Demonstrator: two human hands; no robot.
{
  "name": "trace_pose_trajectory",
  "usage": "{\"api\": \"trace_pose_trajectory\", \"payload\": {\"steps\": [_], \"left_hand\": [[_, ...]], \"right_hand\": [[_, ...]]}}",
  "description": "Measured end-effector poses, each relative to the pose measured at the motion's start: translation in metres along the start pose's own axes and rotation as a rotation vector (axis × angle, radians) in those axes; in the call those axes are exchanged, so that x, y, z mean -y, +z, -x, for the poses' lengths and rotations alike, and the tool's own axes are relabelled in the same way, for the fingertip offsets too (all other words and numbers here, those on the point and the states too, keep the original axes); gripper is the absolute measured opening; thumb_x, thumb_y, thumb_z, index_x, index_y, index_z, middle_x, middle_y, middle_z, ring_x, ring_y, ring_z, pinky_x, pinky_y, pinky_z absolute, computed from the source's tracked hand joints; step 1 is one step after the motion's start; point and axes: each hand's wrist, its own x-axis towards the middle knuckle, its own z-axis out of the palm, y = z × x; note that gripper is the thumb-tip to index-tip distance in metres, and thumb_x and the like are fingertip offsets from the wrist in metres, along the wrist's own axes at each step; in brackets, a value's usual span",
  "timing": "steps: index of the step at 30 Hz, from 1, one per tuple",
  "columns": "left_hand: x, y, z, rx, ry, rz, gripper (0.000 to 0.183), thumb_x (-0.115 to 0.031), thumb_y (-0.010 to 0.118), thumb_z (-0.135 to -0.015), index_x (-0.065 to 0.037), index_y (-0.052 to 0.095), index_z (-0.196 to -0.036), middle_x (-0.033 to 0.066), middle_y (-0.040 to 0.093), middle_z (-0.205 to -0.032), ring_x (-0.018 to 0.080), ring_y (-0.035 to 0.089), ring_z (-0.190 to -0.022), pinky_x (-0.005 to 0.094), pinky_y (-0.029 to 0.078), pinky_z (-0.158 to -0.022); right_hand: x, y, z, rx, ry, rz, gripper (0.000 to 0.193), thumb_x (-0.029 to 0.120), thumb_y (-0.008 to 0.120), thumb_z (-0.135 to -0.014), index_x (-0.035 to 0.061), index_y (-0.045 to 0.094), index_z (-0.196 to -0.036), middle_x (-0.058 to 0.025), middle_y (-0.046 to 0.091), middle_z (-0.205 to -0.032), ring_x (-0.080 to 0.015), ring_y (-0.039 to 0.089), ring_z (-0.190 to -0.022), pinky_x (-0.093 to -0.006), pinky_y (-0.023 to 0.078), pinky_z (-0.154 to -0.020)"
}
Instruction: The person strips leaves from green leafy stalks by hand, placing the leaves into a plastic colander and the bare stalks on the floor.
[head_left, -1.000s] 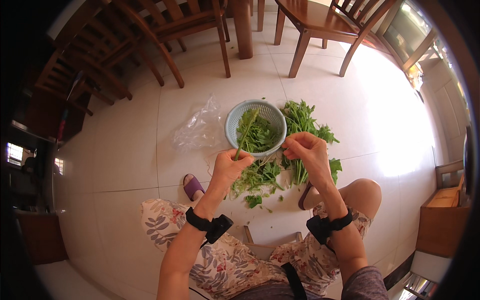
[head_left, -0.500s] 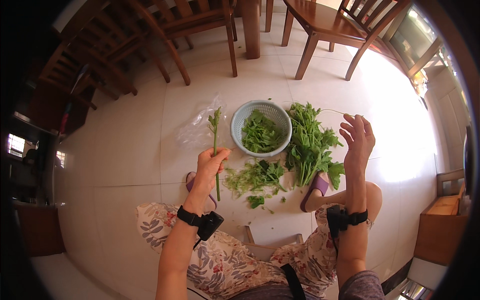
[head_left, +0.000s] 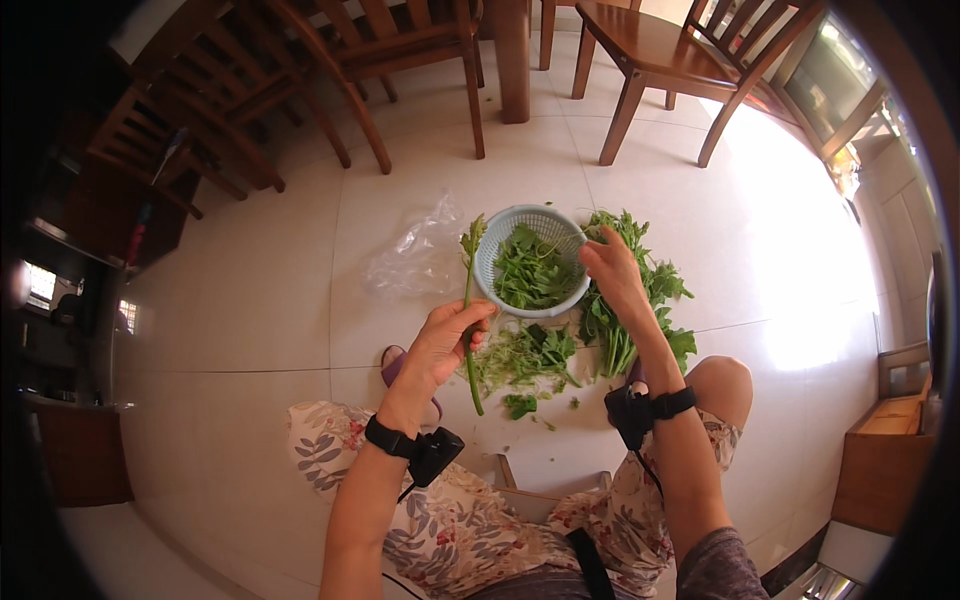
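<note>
Left hand: the left hand, just left of the frame's centre; its thumb and fingers are clamped on a green stalk.
Stalk: nearly upright in the picture, along the basket's left side; its leafy tip is level with the basket's upper part, its bare end below the fist.
Right hand: the right hand, right of centre, by the basket's right rim; its fingers are bent, tips hidden or blurred; whether they meet, hold anything or touch the rim, one cannot tell.
Basket: a pale blue basket at the centre; cut greens lie inside.
Bunch: a leafy bunch on the floor, right of the basket, partly behind the right hand and forearm.
Scraps: scraps of thin peel and leaf, just below the basket.
Bag: a clear plastic bag, left of the basket.
Wrists: a black strap on the left, another on the right, each bearing a small black device.
Person: floral trousers across the lower frame; a purple slipper left of the scraps.
Chairs: brown wooden chairs along the top; strong light at the right.
</note>
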Motion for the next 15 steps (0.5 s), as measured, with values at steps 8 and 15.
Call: {"api": "trace_pose_trajectory", "payload": {"steps": [8, 15], "left_hand": [[-0.007, 0.006, 0.007, 0.106, 0.032, 0.043, 0.019, -0.015, 0.062, -0.087, 0.001, 0.060, -0.097, -0.0009, 0.054, -0.072, 0.0055, 0.046, -0.060, 0.0184, 0.039, -0.053], [-0.011, 0.016, 0.012, 0.121, 0.026, 0.040, 0.017, -0.014, 0.062, -0.087, 0.001, 0.059, -0.096, -0.0015, 0.054, -0.072, 0.0050, 0.047, -0.059, 0.0175, 0.040, -0.053]], "right_hand": [[0.040, 0.021, 0.058, 0.588, 0.096, -0.028, 0.024, 0.021, 0.068, -0.080, -0.0003, 0.069, -0.092, -0.0073, 0.065, -0.073, -0.0125, 0.058, -0.066, -0.0277, 0.047, -0.061], [0.046, 0.021, 0.071, 0.659, 0.153, -0.132, 0.024, 0.020, 0.071, -0.078, 0.0016, 0.070, -0.094, -0.0015, 0.062, -0.071, -0.0071, 0.049, -0.061, -0.0251, 0.043, -0.056]]}}
